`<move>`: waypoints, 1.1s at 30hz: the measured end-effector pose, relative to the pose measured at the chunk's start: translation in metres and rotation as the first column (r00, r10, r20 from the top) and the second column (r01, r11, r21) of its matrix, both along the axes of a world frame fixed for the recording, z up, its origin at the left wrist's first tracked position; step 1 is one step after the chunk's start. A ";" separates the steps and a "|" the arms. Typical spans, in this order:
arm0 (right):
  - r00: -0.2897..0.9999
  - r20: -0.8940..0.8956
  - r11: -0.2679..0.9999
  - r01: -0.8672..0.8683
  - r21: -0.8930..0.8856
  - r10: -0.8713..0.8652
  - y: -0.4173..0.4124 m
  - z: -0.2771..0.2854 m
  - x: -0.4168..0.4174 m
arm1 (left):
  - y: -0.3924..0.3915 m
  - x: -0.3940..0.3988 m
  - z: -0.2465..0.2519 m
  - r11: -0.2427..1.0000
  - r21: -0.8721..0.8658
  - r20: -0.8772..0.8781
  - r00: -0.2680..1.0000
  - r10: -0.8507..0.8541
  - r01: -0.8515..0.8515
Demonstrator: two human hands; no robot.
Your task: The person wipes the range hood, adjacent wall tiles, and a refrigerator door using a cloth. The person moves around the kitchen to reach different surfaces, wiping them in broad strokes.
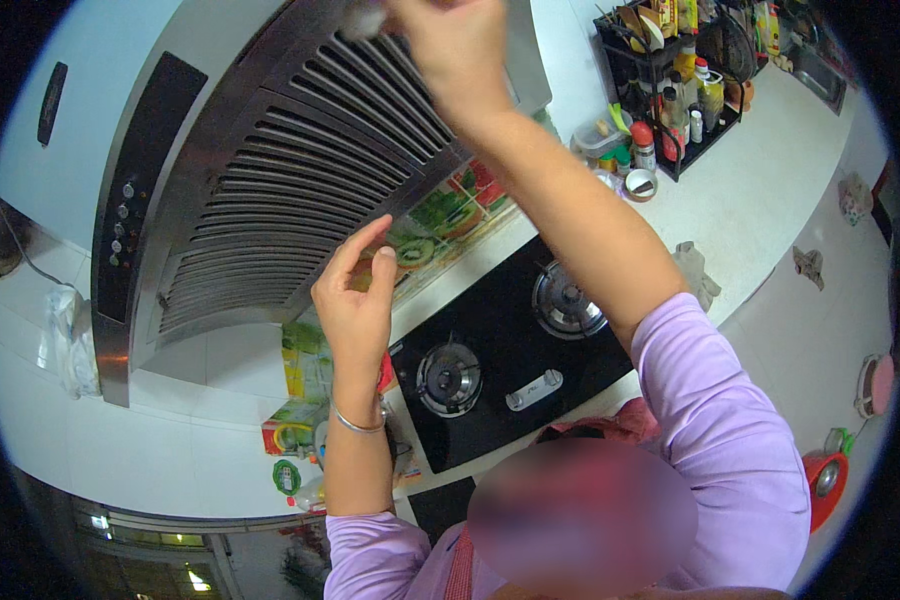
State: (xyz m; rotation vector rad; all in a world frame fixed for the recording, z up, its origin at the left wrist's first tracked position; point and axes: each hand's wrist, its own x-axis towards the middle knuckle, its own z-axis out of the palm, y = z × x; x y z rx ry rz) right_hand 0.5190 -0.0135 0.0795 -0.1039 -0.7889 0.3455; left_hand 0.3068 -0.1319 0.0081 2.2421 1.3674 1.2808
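Note:
My right hand [454,45] is raised to the upper part of the range hood and is partly cut off by the top edge. Beside its fingers shows a blurred greyish-white thing [363,22], perhaps a cloth; the grip on it is not plain. My left hand [356,289], with a silver bangle on the wrist, is held up in front of the slatted metal range hood [270,202], thumb and fingers apart and nothing between them. Below lies a black glass gas hob [495,360] with two round burners.
A black spice rack [675,161] with bottles stands on the white counter [780,150] at the upper right. Near it are a red-capped jar [643,146] and a plastic container [600,139]. A grey cloth [694,274] hangs by the counter's edge. Bottles stand left of the hob.

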 end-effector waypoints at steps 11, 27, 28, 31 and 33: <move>0.972 0.004 0.969 0.234 0.073 -0.235 0.015 0.025 0.029 | -0.008 -0.012 -0.018 0.993 -0.103 -0.062 0.996 0.058 -0.064; 0.854 0.135 0.864 0.502 0.039 -0.503 0.012 0.027 0.048 | -0.007 -0.006 -0.027 0.983 -0.152 -0.108 0.990 0.086 -0.101; 0.866 0.124 0.875 0.482 0.050 -0.484 0.009 0.028 0.047 | -0.007 -0.006 -0.027 0.981 -0.154 -0.118 0.988 0.097 -0.115; 0.829 0.176 0.844 0.536 0.017 -0.531 0.008 0.031 0.049 | -0.005 -0.011 -0.025 0.976 -0.177 -0.092 0.990 0.110 -0.125; 0.818 0.193 0.834 0.552 0.005 -0.542 0.010 0.033 0.047 | -0.004 -0.012 -0.021 0.979 -0.157 -0.080 0.990 0.119 -0.131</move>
